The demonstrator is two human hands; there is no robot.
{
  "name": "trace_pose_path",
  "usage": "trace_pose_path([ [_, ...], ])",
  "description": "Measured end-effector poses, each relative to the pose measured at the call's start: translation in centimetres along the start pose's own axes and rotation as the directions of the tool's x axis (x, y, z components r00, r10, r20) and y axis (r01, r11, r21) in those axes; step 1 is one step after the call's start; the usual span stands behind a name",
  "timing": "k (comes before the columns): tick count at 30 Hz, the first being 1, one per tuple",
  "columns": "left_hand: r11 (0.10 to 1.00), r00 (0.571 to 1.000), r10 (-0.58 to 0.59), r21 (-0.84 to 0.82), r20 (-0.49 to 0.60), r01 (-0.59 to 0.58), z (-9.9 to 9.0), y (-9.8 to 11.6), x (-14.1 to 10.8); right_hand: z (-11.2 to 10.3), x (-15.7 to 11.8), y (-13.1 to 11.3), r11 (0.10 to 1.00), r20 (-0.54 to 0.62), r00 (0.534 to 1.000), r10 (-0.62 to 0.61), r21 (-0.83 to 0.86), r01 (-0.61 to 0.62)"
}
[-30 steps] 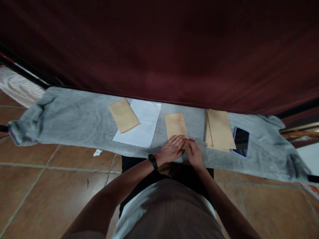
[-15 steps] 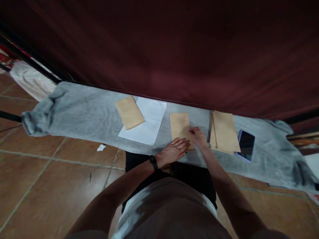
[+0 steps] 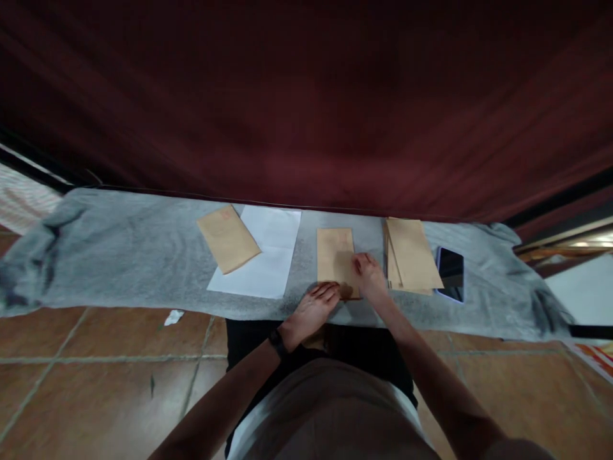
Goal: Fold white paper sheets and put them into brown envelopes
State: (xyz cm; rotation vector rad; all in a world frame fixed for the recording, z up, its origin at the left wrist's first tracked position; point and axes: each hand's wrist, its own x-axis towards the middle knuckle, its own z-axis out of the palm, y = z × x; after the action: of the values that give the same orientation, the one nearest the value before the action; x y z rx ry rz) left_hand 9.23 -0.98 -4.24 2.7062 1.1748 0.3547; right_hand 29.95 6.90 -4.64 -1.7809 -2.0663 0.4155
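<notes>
A tan paper envelope (image 3: 330, 252) with faint reddish print near its top right lies in front of me on the grey cloth (image 3: 153, 255). Across its lower left edge my left hand (image 3: 316, 303) rests flat, fingers stretched out, a dark band on the wrist. My right hand (image 3: 368, 275) is closed over the envelope's right side, fingertips drawn together. What it pinches, if anything, is too small and dark to make out. Right of that hand sits a stack of similar envelopes (image 3: 414, 252).
Another envelope (image 3: 228, 239) lies across a white sheet of paper (image 3: 275, 255) on the left. Partly under the stack is a phone (image 3: 451, 273) with a purple edge. A dark red curtain (image 3: 306, 128) hangs behind the cloth. A white scrap (image 3: 173, 317) is on the tiled floor.
The view has shifted and turned slightly. My left hand has slid a little toward the envelope's lower left. A thin dark pen-like thing seen earlier in my right fingers no longer shows clearly.
</notes>
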Motion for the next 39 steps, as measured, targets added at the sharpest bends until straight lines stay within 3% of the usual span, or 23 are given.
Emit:
trace_pose_path([
  [2, 1.0, 1.0, 0.001, -0.021, -0.022, -0.002, 0.3, -0.2, -0.2, 0.6, 0.0, -0.8, 0.97, 0.007, 0.97, -0.242, -0.006, 0.242],
  [4, 1.0, 0.999, -0.004, -0.026, -0.045, 0.003, 0.8, -0.3, -0.3, 1.1, 0.4, -1.4, 0.902, 0.077, 0.901, -0.427, -0.03, 0.43],
  [7, 0.999, 0.993, -0.037, -0.017, -0.108, 0.035, 1.6, -0.5, -0.5, 1.7, 1.3, -1.7, 0.828, 0.182, 0.825, -0.535, -0.082, 0.555],
  [14, 0.996, 0.984, -0.044, -0.078, -0.17, 0.032, 1.8, -0.5, -0.4, 3.3, 5.6, -1.0, 0.784, 0.196, 0.805, -0.56, -0.187, 0.591],
  [18, 0.992, 0.982, -0.046, -0.122, -0.186, 0.024, 1.6, -0.7, -0.4, 4.4, 7.8, -1.0, 0.813, 0.162, 0.84, -0.517, -0.214, 0.542],
  [22, 0.988, 0.98, -0.055, -0.155, -0.19, 0.025, 1.6, -0.8, -0.3, 4.9, 8.3, -1.2, 0.844, 0.13, 0.873, -0.47, -0.221, 0.488],
  [31, 0.988, 0.979, -0.075, -0.15, -0.192, 0.046, 1.6, -0.5, 0.0, 4.0, 3.3, -0.3, 0.797, 0.185, 0.801, -0.57, -0.115, 0.593],
  [39, 0.979, 0.976, -0.091, -0.196, -0.196, 0.051, 0.8, -0.3, -0.2, 2.1, -2.5, 0.4, 0.81, 0.205, 0.791, -0.576, 0.01, 0.587],
])
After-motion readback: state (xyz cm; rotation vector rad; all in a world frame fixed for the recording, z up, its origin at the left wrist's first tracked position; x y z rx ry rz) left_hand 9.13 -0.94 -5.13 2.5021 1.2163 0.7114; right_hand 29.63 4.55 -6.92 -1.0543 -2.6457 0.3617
